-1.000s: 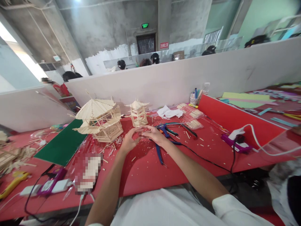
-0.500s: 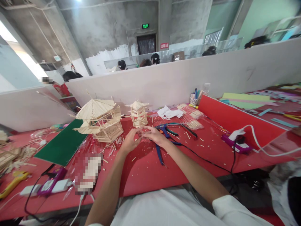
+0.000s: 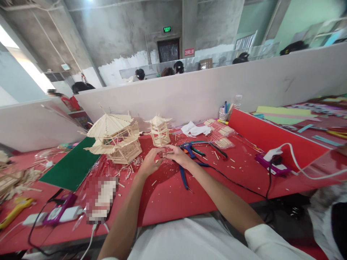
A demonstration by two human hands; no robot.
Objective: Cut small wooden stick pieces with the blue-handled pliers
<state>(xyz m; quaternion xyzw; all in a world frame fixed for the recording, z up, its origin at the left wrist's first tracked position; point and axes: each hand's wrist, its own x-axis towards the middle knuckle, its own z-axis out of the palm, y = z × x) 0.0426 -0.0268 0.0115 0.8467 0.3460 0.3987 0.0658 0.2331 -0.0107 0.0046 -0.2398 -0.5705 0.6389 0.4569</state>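
Note:
My left hand (image 3: pixel 150 161) and my right hand (image 3: pixel 177 156) meet above the red tabletop, fingertips close together. Both have their fingers bent in a pinch; whatever is between them is too small to make out. Just behind them stands a small wooden-stick pavilion (image 3: pixel 159 131). To its left is a larger stick pavilion (image 3: pixel 115 139) with a wide sloping roof. A blue glue gun (image 3: pixel 187 148) lies right beside my right hand, partly behind it, its handle pointing toward me.
Pliers with dark red handles (image 3: pixel 218 151) and bagged sticks (image 3: pixel 223 137) lie to the right. A red board (image 3: pixel 271 139) and purple power strip (image 3: pixel 272 167) are further right. On the left are a green board (image 3: pixel 72 166), a pixelated object (image 3: pixel 102 198) and a yellow glue gun (image 3: pixel 16 211). Stick scraps litter the table.
My fingers have shifted very slightly, while both hands stay in the same place. The pavilions and tools have not moved.

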